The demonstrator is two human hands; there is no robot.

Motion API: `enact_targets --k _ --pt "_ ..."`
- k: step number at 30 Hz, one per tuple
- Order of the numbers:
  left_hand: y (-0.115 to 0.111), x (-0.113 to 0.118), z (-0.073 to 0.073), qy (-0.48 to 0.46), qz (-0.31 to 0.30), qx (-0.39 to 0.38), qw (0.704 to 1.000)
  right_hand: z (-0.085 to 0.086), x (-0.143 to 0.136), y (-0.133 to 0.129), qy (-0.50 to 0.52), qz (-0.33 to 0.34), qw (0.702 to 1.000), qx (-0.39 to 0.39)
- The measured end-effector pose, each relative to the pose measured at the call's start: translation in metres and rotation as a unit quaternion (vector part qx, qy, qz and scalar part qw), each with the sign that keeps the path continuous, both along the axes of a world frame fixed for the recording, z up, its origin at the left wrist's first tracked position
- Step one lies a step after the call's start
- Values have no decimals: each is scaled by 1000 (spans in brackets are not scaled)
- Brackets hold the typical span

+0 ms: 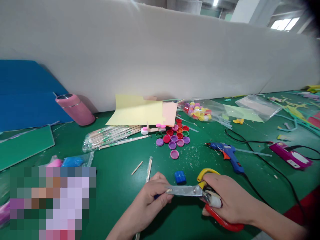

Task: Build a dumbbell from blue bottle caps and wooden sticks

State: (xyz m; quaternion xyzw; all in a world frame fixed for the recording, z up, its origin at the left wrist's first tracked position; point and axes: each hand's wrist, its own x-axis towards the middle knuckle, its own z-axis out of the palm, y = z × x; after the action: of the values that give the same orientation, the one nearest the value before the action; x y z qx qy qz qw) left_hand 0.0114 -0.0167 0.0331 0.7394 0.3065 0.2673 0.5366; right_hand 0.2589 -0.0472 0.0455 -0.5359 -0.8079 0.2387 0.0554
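Observation:
In the head view my right hand [228, 198] is closed round scissors [186, 190] with one yellow and one red handle loop. The blades point left and reach the fingertips of my left hand [155, 193]. That hand pinches a thin wooden stick [169, 191], whose pale end shows at the blade tips. A bit of something dark blue [157, 196] also shows among its fingers, mostly hidden. Just beyond the blades lies a blue block [180, 177]. A wrapped wooden stick [149, 169] and a short bare stick [137, 168] lie beyond my left hand.
Plastic bottle caps [172, 145] lie mid-table near a small pink-and-white wheeled model [153, 128]. A blue glue gun [228, 154] and its cable lie right, near a purple power strip [290, 155]. Wrapped sticks [112, 136] and a pink bottle [75, 109] are at left.

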Motion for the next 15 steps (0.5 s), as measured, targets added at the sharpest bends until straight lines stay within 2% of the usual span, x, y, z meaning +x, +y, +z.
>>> enact_targets --k 12,15 --pt "-2 1 -1 2 1 -18 1000 -11 4 1 -18 6 1000 3" --pt "-2 2 -1 -20 19 -20 999 -13 6 4 -8 -42 999 -6"
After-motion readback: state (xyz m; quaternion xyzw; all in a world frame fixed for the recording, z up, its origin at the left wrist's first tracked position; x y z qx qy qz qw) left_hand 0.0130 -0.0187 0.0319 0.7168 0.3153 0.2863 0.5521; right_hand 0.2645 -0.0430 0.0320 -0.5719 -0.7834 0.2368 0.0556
